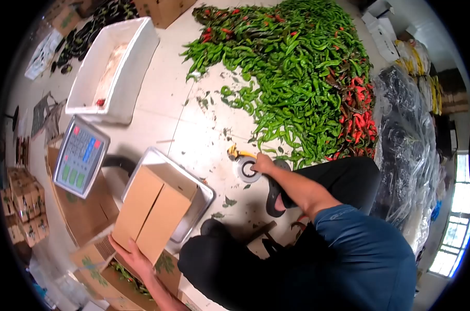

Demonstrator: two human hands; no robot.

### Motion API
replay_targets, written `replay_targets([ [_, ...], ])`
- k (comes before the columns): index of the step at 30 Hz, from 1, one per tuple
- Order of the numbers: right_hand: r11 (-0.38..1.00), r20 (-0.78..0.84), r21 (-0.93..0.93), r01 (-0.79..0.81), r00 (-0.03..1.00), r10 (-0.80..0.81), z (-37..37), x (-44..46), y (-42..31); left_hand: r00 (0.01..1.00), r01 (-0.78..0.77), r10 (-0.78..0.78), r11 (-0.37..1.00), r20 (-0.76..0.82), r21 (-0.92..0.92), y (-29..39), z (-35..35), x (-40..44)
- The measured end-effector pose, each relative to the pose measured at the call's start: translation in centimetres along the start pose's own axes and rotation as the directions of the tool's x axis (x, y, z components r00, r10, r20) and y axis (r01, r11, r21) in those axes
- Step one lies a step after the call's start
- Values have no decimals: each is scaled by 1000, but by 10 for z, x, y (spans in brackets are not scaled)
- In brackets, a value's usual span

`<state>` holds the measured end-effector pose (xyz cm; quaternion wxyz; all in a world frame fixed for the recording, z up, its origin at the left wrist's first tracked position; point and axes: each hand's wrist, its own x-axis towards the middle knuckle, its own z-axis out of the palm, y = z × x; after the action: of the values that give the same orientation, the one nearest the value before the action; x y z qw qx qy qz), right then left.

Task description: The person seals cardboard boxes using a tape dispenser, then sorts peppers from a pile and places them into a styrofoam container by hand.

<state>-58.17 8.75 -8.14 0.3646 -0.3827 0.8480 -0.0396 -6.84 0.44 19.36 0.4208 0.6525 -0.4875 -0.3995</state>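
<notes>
A closed cardboard box (pixel 154 212) rests on the metal platform (pixel 206 194) of a scale, a dark seam running along its top. My left hand (pixel 137 260) is at the box's near end, with the thumb on top and the fingers along the lower left edge. Over the floor, my right hand (pixel 262 164) is closed on a tape dispenser (pixel 249 170) with a yellow part and a round roll. Its fingertips are partly hidden. The scale's keypad display (pixel 80 157) stands left of the box.
Green and red peppers (pixel 302 83) cover the floor ahead. A white foam box (pixel 123 72) stands at the upper left. An open carton (pixel 129 282) with peppers is below my left hand. Plastic-wrapped goods (pixel 406 140) line the right side; stacked cartons (pixel 25 205) are far left.
</notes>
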Motion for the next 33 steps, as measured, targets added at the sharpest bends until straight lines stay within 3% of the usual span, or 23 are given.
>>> replay_targets([
  [3, 995, -41, 10, -99, 994, 100, 16, 5, -3, 998, 57, -58, 995, -2, -79, 5, 3, -2],
  [5, 998, 92, -9, -54, 994, 55, -10, -3, -23, 998, 60, -61, 996, -9, -73, 8, 5, -3],
  [8, 999, 64, 5, 39, 997, -40, -32, 20, -41, 999, 51, -51, 996, -5, -77, 8, 3, -2],
  [9, 981, 23, 194, 7, 1000, -12, -50, 20, -60, 999, 47, -47, 996, -4, -80, 5, 3, -2],
  [12, 857, -54, 459, 234, 970, -237, -125, -14, -153, 1000, 13, -11, 994, 20, -106, -1, -1, -1],
  [13, 706, -105, 624, 336, 931, -350, -133, -21, -180, 1000, 3, 0, 994, 25, -111, -2, -2, -1],
  [14, 542, -236, 675, 501, 842, -484, -145, -35, -213, 1000, 4, -1, 993, 28, -122, -2, -1, -1],
  [16, 490, -210, 641, 590, 749, -628, -199, -102, -285, 1000, 9, -5, 990, 27, -137, 0, -1, -1],
  [17, 396, -200, 665, 634, 662, -723, -205, -122, -308, 1000, 2, 1, 991, 21, -137, 1, -1, -1],
  [18, 234, -276, 631, 740, 496, -823, -205, -138, -329, 1000, -3, 4, 991, 9, -135, 3, 0, -2],
  [20, 177, -213, 532, 828, 334, -918, -194, -161, -359, 1000, -7, 7, 991, 0, -136, -1, -1, 0],
  [22, 60, -162, 484, 873, 157, -974, -150, -163, -376, 998, 3, 7, 987, -57, 162, -30, -14, 9],
  [23, 85, -63, 476, 875, 130, -989, -130, -158, -373, 999, -33, 35, 997, -29, 69, -23, -13, 8],
  [24, 16, -93, 506, 862, 73, -993, -105, -148, -369, 995, -77, 85, 989, -56, 127, -15, -10, 4],
  [25, 273, 52, 536, 799, 291, -955, -103, -160, -368, 995, -103, 104, 993, -5, 63, -6, -9, 4],
  [27, 163, -72, 415, 895, 211, -975, -109, -163, -373, 998, -35, 35, 999, -44, -15, -11, -8, 6],
  [28, 221, -49, 423, 879, 266, -963, -110, -164, -373, 999, -19, 21, 999, -41, 42, -4, -9, 6],
  [29, 168, -39, 426, 889, 204, -978, -110, -158, -372, 998, -44, 45, 999, -42, 28, 2, -8, 5],
  [31, 190, 22, 361, 913, 196, -980, -116, -160, -376, 998, 3, -9, 995, -55, -95, 11, -8, 2],
  [33, 144, 18, 339, 930, 146, -989, -117, -157, -379, 989, -37, 24, 996, -149, -85, 12, -17, 5],
])
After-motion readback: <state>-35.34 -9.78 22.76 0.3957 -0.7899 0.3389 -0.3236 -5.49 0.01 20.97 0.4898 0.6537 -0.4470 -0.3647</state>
